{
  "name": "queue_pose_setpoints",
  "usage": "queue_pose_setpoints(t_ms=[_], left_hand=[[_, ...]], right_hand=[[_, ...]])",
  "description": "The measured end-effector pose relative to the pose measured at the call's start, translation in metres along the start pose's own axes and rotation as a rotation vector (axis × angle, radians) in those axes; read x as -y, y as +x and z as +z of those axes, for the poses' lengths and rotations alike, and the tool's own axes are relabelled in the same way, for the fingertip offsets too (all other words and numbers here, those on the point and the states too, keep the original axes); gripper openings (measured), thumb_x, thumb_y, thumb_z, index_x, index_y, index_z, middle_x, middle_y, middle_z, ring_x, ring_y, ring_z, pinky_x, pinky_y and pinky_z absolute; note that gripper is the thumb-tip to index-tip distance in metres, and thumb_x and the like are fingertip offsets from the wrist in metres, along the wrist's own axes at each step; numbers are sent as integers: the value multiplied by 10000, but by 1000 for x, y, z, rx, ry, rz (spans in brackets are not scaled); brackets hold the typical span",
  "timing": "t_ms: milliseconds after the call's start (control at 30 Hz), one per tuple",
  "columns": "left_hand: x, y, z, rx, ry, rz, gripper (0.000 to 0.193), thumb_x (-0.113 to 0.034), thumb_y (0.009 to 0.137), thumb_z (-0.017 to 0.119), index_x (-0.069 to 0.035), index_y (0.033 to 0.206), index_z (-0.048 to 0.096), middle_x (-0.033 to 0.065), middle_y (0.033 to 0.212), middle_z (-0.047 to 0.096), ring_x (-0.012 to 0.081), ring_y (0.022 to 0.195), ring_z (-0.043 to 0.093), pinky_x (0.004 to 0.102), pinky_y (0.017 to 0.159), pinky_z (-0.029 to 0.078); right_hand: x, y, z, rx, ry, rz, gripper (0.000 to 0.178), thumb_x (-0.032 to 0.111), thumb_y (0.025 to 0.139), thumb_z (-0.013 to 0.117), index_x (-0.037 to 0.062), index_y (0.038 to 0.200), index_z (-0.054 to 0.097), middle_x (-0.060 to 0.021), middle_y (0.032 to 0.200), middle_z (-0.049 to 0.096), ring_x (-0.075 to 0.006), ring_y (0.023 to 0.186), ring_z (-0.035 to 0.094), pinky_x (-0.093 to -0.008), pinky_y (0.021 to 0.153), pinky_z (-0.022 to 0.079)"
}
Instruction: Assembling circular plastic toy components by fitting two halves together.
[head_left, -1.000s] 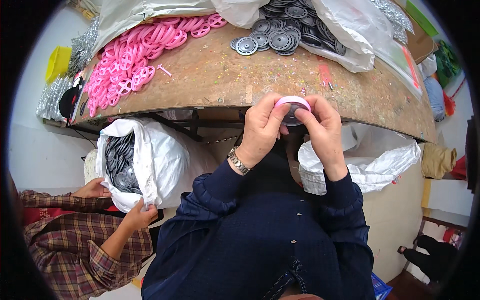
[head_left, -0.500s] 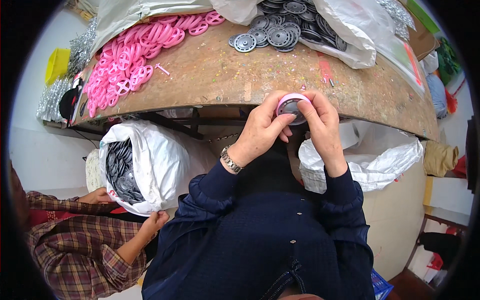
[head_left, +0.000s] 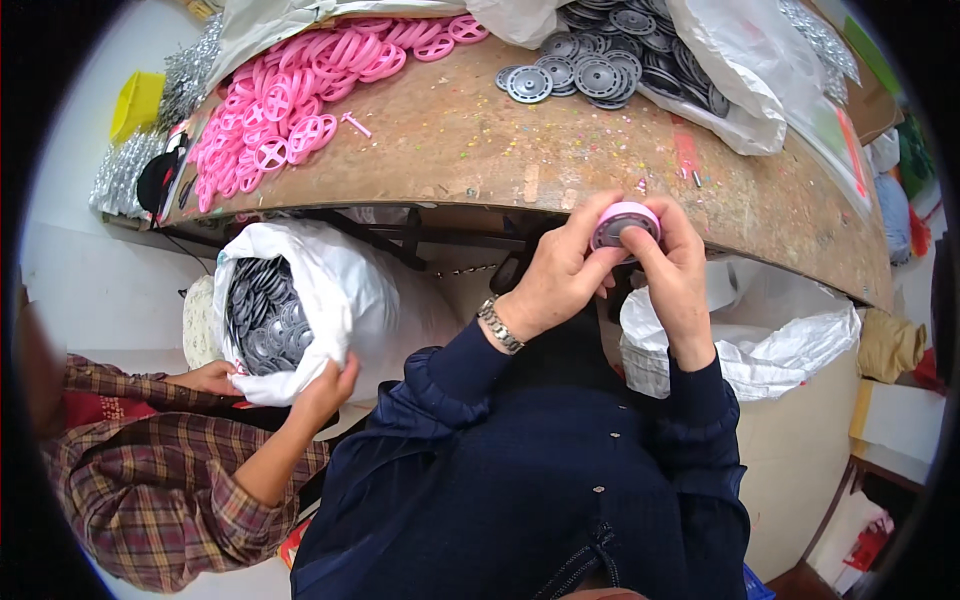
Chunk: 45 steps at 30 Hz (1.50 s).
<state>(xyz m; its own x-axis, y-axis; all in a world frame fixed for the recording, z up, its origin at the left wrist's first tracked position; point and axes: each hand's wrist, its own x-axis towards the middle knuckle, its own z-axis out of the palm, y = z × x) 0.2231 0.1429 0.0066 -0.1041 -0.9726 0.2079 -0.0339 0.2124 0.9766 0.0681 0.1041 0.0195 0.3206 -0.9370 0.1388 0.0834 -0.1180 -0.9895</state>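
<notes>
Between my two hands is a small toy wheel (head_left: 612, 232), a pink ring with a grey disc set in its face. My left hand (head_left: 560, 270), a metal-band watch on its wrist, grips the wheel from the left. On the other side, my right hand (head_left: 672, 262) is closed round it with the thumb pressed on the grey face. Both hands are just off the near edge of the wooden table (head_left: 440, 150). Pink spoked rings (head_left: 290, 95) are heaped at the table's far left, and grey discs (head_left: 600, 75) spill from a white bag at the back.
A person in a plaid shirt (head_left: 150, 490) holds open a white sack (head_left: 370, 300) of grey discs at my left. Another white sack (head_left: 770, 350) stands under the table edge at my right. A pink stick-like piece (head_left: 356, 125) lies beside the rings.
My hands and the wheel sit slightly farther right and lower in view, and the whole scene has shifted right. The sack's mouth, in the other person's hands, has tilted up somewhat.
</notes>
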Motion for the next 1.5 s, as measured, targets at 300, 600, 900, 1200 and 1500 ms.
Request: queue_pose_setpoints(t_ms=[300,600,900,1200,1500], left_hand=[[-4,-2,-2,79,-69,-130,637,-75,943,612,-88,1508,318,76,981,625,98,650,602,250,586,520],[8,15,-102,-418,680,290,342,-194,906,642,-7,1190,608,162,968,638,326,926,609,420,849,476],[33,34,-267,-1025,1571,-142,687,-440,852,694,-73,1389,470,254,1301,503,427,1255,430,518,1046,363],[51,49,-327,-1008,1425,-341,640,-511,854,656,-117,1346,545,317,1231,539,479,1110,546,533,944,452],[62,65,-262,-614,1200,191,488,-388,872,667,-113,1271,615,223,1117,573,391,1043,561,465,930,446]], right_hand=[[-13,-8,-3,-34,52,39,137,35,920,623,17,1049,578,-11,935,618,-73,852,562,-230,767,471],[-7,-31,-76,-117,-388,12,134,39,927,615,13,1055,584,16,931,575,-69,867,531,-217,789,443],[-12,-68,-178,-6,-1278,139,235,155,827,706,9,981,606,-196,896,659,-406,870,616,-449,750,485],[-24,-83,-183,83,-1270,76,326,177,792,729,21,1063,635,-185,1004,669,-414,974,602,-460,829,483],[-5,-63,-138,175,-1222,73,359,141,817,724,18,1143,635,-189,1078,678,-364,996,640,-415,853,509]])
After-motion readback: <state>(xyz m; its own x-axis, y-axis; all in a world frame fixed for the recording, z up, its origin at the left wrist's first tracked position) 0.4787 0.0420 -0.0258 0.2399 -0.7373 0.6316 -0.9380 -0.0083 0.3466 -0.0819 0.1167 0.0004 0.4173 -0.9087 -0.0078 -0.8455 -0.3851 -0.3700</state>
